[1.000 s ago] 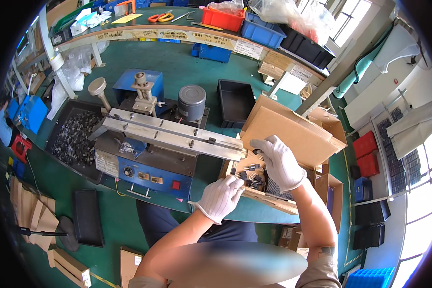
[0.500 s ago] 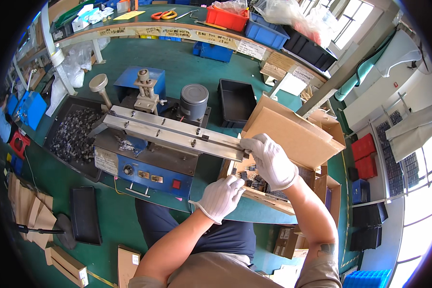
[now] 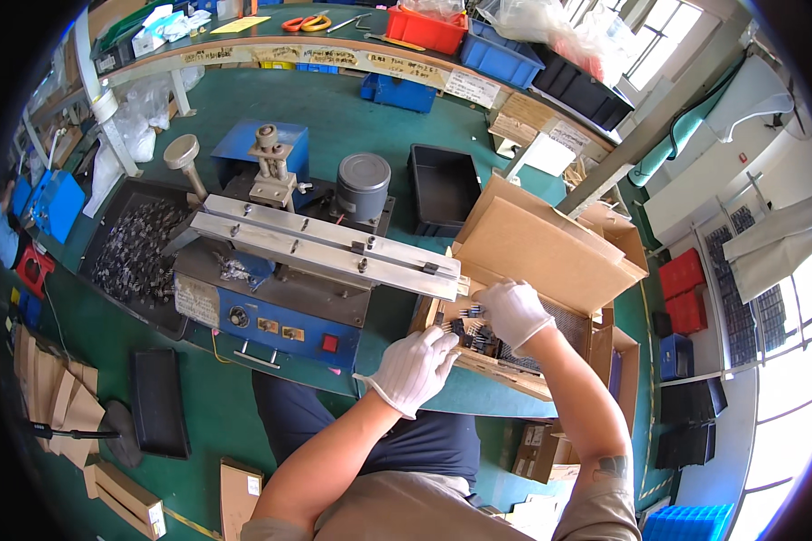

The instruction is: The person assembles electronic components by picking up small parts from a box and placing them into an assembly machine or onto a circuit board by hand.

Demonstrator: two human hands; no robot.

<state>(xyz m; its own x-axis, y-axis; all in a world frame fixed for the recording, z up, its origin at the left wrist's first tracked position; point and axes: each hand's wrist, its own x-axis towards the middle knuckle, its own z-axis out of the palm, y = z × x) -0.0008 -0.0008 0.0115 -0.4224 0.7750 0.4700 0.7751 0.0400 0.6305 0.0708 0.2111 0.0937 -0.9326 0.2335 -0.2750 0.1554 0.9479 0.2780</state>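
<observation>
White gloves cover both my hands. My right hand (image 3: 517, 313) is over an open cardboard box (image 3: 507, 371), fingers bent down and closed among small black components with metal pins (image 3: 480, 337); whether they hold one is hidden. My left hand (image 3: 414, 368) is at the box's near left edge, its fingers curled together; what they pinch, if anything, does not show. Just above the box ends the metal guide rail (image 3: 334, 248) of a blue bench machine (image 3: 271, 317). Dark small pieces sit in the rail's slot, one near its right end.
Left of the machine stands a black tray (image 3: 135, 248) heaped with small dark parts. A grey round can (image 3: 364, 185) and a black bin (image 3: 444, 191) stand behind the rail. The box's raised cardboard lid (image 3: 541, 236) is behind my right hand. A metal post (image 3: 609, 176) rises at right.
My right hand has moved from the rail's right end down over the components in the box. A dark piece shows nearer the rail's end. My left hand has stayed almost still.
</observation>
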